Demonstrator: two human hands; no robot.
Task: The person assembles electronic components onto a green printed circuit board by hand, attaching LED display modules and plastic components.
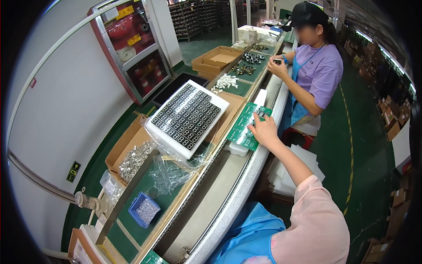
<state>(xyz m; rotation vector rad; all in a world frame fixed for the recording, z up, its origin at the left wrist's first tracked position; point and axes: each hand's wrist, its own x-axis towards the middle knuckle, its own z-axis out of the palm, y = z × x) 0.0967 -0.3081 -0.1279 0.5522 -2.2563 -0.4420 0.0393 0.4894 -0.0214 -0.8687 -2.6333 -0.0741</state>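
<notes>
The right hand is laid over a green printed circuit board, with index finger and thumb spread apart and nothing seen pinched between them; the fingertips are rested by the seven-segment display modules at the board's far right corner. No left hand is shown. The board is carried on white foam supports above the pale conveyor belt, apparently so that it is held level and its underside protected. Beside the conveyor's left edge, a white foam slab filled with glossy black display modules is propped at a tilt, presumably for easy reach. Toward the bench's near end, tiny clear parts are contained in a blue plastic bin; silvery metallic parts are heaped in a cardboard box.
</notes>
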